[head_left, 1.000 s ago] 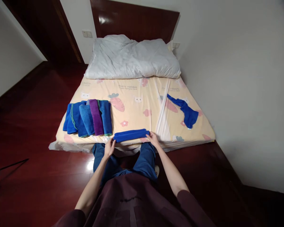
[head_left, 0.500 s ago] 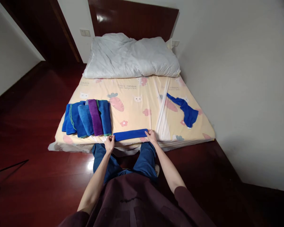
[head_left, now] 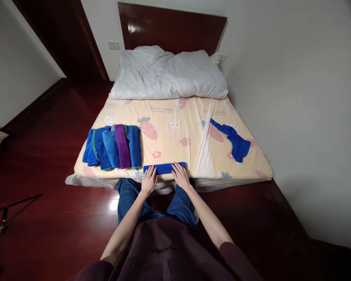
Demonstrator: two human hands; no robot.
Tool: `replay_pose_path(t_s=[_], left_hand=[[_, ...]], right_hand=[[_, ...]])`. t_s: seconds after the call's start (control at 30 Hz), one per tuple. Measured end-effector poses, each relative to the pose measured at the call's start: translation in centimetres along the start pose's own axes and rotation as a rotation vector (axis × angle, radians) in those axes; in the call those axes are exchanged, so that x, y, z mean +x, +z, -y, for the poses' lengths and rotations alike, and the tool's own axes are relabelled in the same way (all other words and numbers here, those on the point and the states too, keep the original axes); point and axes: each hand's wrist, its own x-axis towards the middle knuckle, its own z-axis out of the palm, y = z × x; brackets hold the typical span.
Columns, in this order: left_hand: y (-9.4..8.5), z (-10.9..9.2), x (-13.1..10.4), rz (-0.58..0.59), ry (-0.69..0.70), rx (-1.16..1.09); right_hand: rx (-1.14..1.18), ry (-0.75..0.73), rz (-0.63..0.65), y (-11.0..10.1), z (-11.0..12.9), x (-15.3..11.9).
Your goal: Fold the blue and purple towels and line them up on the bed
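A blue towel (head_left: 164, 168), folded into a long narrow strip, lies at the front edge of the bed. My left hand (head_left: 149, 180) rests flat on its left part with the fingers stretched out. On the right part lies my right hand (head_left: 180, 174), fingers also extended and palm down. Left of the strip is a row of overlapping folded towels, several blue ones (head_left: 133, 146) and a purple one (head_left: 123, 146). A crumpled blue towel (head_left: 239, 146) lies loose on the right side of the bed.
The bed (head_left: 169, 142) has a yellow printed sheet, with a grey-white quilt (head_left: 169, 76) piled at the headboard (head_left: 175, 29). A wall (head_left: 295, 117) runs along the right. A thin black stand (head_left: 6, 214) is on the dark red floor at left.
Both hands have let go of the strip's ends and moved inward, now lying flat on top of it. The view has shifted slightly.
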Motion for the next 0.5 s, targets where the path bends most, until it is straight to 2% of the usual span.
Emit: replay_pose_path(t_s=[0.2,0.33,0.4,0.5], left_hand=[[0.7,1.5,0.7,0.036,-0.028,-0.078],[0.4,1.2,0.2,-0.051,-0.097,-0.284],[0.4,0.8,-0.9,-0.162,-0.215,-0.429],[1.0,0.5,-2.8,-0.288,-0.578,-0.723]], right_hand=[[0.034,0.087,0.016,0.2,-3.2,-0.9],[0.064,0.122,0.028,-0.6,-4.7,0.0],[0.055,0.145,0.052,-1.0,-5.3,1.0],[0.007,0.18,0.089,-1.5,-6.1,2.7]])
